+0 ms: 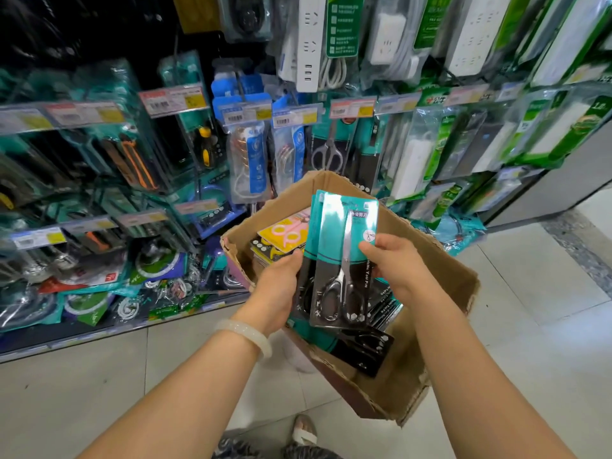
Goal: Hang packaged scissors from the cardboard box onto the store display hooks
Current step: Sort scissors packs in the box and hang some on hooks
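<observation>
Your left hand (276,286) and right hand (395,263) clamp a stack of glossy scissors packs (341,260): flat teal-and-black cards under clear blister, steel blades and looped handles showing. Your left fingers curl round the stack's left edge; your right thumb presses the front face by the right edge. The long axis stands nearly upright, blade tips up, handles down. Directly below your grip sits the open, ragged-flapped corrugated cardboard box (440,286).

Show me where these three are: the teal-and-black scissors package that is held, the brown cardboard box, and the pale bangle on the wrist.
teal-and-black scissors package (342,260): head view, on the clear blister front.
brown cardboard box (440,276): head view, on the right inner wall.
pale bangle (243,336): head view, on its band at the left wrist.
</observation>
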A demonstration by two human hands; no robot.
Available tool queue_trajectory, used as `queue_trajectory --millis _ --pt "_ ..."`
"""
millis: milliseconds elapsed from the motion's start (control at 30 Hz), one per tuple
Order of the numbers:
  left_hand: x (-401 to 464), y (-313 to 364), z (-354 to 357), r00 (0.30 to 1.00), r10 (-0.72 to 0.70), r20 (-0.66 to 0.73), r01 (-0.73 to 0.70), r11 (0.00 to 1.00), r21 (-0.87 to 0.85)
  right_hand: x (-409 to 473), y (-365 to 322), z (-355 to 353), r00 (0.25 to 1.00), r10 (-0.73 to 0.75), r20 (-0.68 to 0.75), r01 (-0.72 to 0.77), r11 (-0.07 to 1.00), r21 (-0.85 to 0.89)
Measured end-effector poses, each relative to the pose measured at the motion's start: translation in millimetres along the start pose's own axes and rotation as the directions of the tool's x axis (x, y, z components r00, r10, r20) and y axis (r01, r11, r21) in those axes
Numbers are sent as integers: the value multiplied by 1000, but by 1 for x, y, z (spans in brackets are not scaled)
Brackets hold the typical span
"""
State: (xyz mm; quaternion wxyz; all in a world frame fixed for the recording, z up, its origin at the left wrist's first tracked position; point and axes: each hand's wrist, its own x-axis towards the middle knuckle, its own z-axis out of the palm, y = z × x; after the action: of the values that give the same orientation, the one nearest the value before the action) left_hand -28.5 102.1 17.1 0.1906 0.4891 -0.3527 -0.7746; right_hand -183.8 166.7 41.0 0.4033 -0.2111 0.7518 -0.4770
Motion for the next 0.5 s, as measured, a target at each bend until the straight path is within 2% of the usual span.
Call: queue_trajectory --millis 67,167,233,333,400,500 --pt "2 -2 -4 999 41 15 -42 996 83 2 9 6 998 48 -46 -47 998 30" --pt "4 -7 -4 989 137 -57 -107 926 362 5 23 13 990 123 -73 -119 991 57" --pt "10 -11 -2 960 253 -118 -134 789 600 7 34 17 984 160 -77 -155 986 68" --pt "17 -15 5 943 325 -71 -120 530 839 7 49 18 975 201 -98 -195 979 67" --pt "21 -18 9 949 315 -18 -104 364 926 6 59 16 964 234 -124 -226 971 77" --pt "23 -21 14 948 318 -23 -64 262 963 6 66 15 959 228 -171 -226 974 32"
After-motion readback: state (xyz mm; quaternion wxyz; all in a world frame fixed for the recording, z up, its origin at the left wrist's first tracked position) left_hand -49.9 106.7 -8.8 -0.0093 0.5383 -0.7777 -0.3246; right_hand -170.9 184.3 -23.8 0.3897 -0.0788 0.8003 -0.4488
